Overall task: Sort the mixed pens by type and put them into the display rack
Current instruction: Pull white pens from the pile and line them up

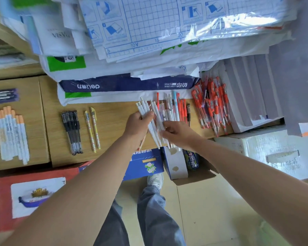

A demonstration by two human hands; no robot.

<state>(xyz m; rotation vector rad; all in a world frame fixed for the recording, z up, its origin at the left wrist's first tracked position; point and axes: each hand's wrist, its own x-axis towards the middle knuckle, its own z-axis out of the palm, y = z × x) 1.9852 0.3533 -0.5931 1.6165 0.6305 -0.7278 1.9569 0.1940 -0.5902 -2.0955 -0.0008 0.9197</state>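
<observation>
Both bare forearms reached forward and drew together at the wrists. The left hand (138, 124) had its fingers curled round a fanned bundle of white pens (144, 108). Just to its right, the right hand (179, 134) lay knuckles up, fingertips pinching the same pens lower down.

Bench: pale wood-grain top (105, 121), in two sections with a seam at the left.
Floor: cream tiles (212, 219) with thin joints.
Far side: wrapped paper packs (132, 86) piled on the bench.
Below: open cardboard box (201, 176), red box (36, 174), white box (277, 153).
Light: bright glare on plastic wrap (247, 20), upper right.
</observation>
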